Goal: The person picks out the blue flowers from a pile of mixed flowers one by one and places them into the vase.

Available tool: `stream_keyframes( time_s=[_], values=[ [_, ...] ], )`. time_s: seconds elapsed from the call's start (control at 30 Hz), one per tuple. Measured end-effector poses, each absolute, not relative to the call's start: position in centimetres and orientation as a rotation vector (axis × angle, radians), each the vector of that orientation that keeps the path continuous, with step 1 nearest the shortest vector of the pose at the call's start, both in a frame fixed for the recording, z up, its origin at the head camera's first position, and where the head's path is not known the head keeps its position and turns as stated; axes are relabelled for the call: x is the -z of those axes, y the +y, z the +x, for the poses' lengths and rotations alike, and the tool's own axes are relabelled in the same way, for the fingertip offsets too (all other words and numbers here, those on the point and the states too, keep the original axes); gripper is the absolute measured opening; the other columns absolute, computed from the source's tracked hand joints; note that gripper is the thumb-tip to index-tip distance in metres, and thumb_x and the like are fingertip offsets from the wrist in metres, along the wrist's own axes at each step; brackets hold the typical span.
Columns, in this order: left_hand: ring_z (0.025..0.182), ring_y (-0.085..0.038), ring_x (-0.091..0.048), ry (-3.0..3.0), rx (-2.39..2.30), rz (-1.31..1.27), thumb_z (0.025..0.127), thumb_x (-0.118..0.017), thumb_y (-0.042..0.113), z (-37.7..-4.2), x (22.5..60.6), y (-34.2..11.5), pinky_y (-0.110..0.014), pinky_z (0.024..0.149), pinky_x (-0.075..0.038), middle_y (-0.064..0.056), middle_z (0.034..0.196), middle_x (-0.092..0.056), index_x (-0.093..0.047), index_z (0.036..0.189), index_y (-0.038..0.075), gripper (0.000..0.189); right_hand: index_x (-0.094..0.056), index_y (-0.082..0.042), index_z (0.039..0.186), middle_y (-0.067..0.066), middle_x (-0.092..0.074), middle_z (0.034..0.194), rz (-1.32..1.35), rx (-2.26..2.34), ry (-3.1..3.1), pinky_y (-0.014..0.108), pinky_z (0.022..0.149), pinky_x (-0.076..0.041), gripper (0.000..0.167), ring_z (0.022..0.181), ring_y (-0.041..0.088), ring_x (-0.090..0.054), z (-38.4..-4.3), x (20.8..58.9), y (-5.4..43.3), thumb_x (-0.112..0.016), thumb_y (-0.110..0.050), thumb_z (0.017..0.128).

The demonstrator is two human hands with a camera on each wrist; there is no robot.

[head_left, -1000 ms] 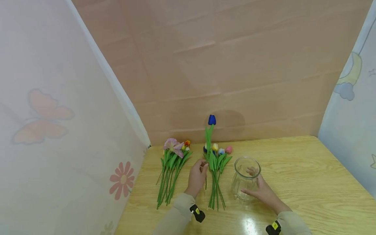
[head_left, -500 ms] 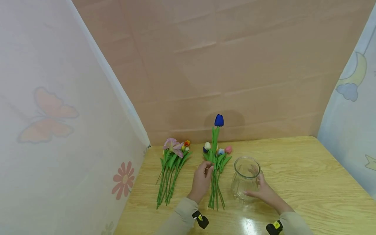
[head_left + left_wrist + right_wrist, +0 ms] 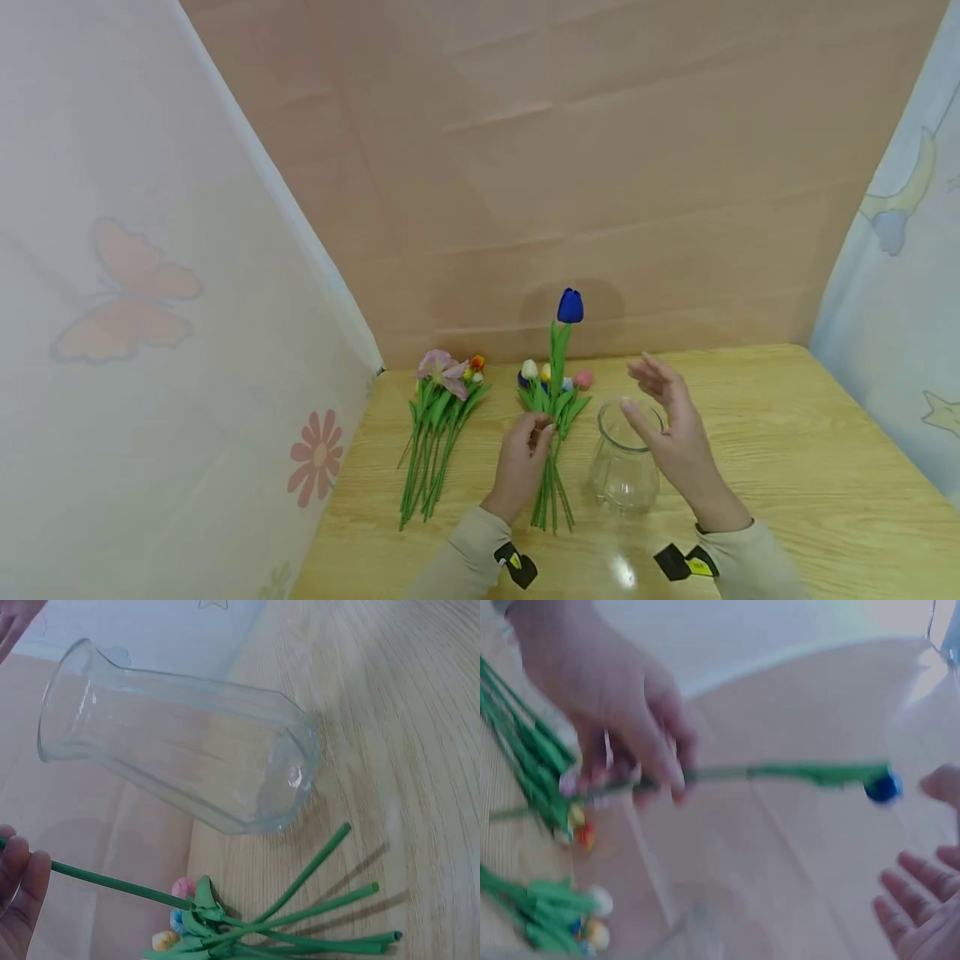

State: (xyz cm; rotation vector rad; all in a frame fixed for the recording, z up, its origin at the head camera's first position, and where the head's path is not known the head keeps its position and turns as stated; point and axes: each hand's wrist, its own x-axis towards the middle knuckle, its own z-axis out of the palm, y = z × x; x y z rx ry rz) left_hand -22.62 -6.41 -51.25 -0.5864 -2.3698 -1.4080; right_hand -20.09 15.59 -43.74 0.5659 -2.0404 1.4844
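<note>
My left hand (image 3: 522,462) pinches the green stem of an artificial blue tulip (image 3: 570,306), held upright above the middle bunch of tulips (image 3: 553,492). The right wrist view shows the thumb and fingers on the tulip's stem (image 3: 720,773). To the right of that bunch, a clear glass vase (image 3: 624,487) stands upright on the table with nothing inside; its whole body shows in the left wrist view. My right hand (image 3: 682,446) is raised beside and above the vase rim, fingers extended and holding nothing. Whether it touches the glass cannot be told.
Another bunch of artificial flowers (image 3: 435,437), with a large pink-purple bloom, lies on the left of the wooden table (image 3: 795,467). A brown cloth backdrop (image 3: 600,183) rises behind the table, with printed pale panels at both sides.
My left hand has carried the blue tulip to the right, toward the vase. My right hand has left the vase's side and risen above its rim. The vase stays put.
</note>
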Motion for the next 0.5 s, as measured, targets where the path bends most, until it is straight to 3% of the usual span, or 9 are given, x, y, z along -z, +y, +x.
stream_keyframes(
  time_s=[0.13, 0.27, 0.37, 0.5],
  values=[
    [0.071, -0.002, -0.054, -2.308, 1.382, -0.661, 0.101, -0.051, 0.024, -22.4, 50.8, -5.9, -0.018, 0.061, -0.049, -0.004, 0.093, -0.063, -0.062, 0.111, 0.008, 0.022, -0.04, -0.003, 0.143, 0.014, -0.06, 0.127, 0.618, -1.443, -2.275, 0.026, 0.096, -0.047, 0.058, 0.115, 0.019, -0.059, -20.6, 42.9, 12.6, -0.066, -0.009, 0.092],
    [0.071, -0.003, -0.056, -2.284, 1.369, -0.717, 0.101, -0.052, 0.02, -22.1, 50.7, -5.5, -0.017, 0.061, -0.05, -0.005, 0.091, -0.063, -0.061, 0.109, 0.007, 0.018, -0.057, -0.002, 0.126, 0.009, -0.07, 0.107, 0.565, -1.411, -2.405, 0.043, 0.082, -0.054, 0.039, 0.096, 0.028, -0.067, -20.9, 43.6, 10.9, -0.067, -0.018, 0.092],
    [0.073, -0.004, -0.059, -2.287, 1.357, -0.741, 0.1, -0.052, 0.018, -21.9, 50.9, -5.3, -0.016, 0.063, -0.051, -0.005, 0.093, -0.063, -0.061, 0.108, 0.005, 0.017, -0.064, -0.007, 0.112, 0.003, -0.072, 0.094, 0.506, -1.413, -2.39, 0.039, 0.074, -0.055, 0.025, 0.086, 0.022, -0.068, -21.0, 44.2, 10.4, -0.069, -0.018, 0.091],
    [0.076, -0.005, -0.06, -2.288, 1.337, -0.756, 0.1, -0.052, 0.016, -21.9, 51.2, -5.1, -0.017, 0.066, -0.052, -0.005, 0.095, -0.063, -0.06, 0.108, 0.007, 0.014, -0.065, -0.012, 0.105, -0.001, -0.072, 0.089, 0.492, -1.417, -2.352, 0.032, 0.072, -0.054, 0.017, 0.081, 0.013, -0.067, -21.2, 44.8, 10.4, -0.07, -0.018, 0.09]
  ],
)
